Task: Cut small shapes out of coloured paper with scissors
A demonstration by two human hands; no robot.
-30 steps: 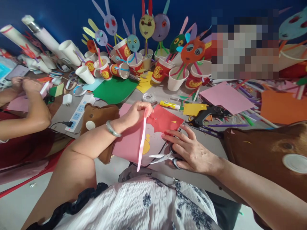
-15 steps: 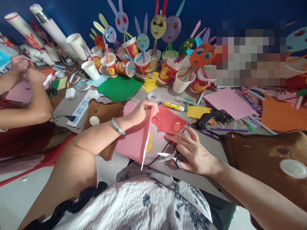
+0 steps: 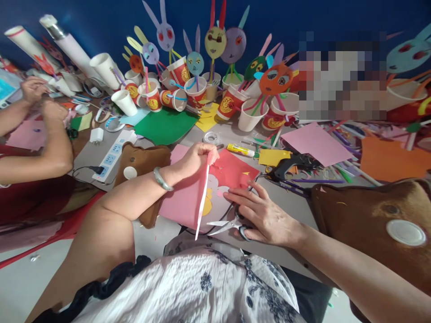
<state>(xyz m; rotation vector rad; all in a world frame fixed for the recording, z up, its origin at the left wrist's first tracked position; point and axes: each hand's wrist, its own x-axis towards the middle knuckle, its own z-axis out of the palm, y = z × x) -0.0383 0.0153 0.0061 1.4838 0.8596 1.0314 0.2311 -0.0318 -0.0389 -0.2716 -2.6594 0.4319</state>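
My left hand (image 3: 202, 155) is closed on a thin folded pink paper (image 3: 201, 204), which hangs edge-on below the fingers. Opposite it, my right hand (image 3: 266, 220) holds scissors (image 3: 220, 225) with dark handles, thumb at the lower loop. Their blades are spread and point left toward the paper's lower end, apart from it. The right fingertips reach over the table near small cut-out shapes. Among these are yellow paper circles (image 3: 206, 206) and a small pink piece (image 3: 220, 194). Red paper (image 3: 235, 167) and a larger pink sheet (image 3: 178, 202) lie beneath and around my left hand.
Behind stand several paper cups (image 3: 253, 114) with rabbit-faced figures. A glue stick (image 3: 240, 150), tape roll (image 3: 211, 138) and black glue gun (image 3: 286, 167) lie nearby. Brown pouches (image 3: 350, 224) flank the work, with a power strip (image 3: 112, 154) left. A co-worker's arms (image 3: 50, 134) are at far left.
The scissors and my right hand have shifted left, closer to the folded paper, and the blades show more clearly apart. My left hand keeps its hold; the whole view has shifted slightly.
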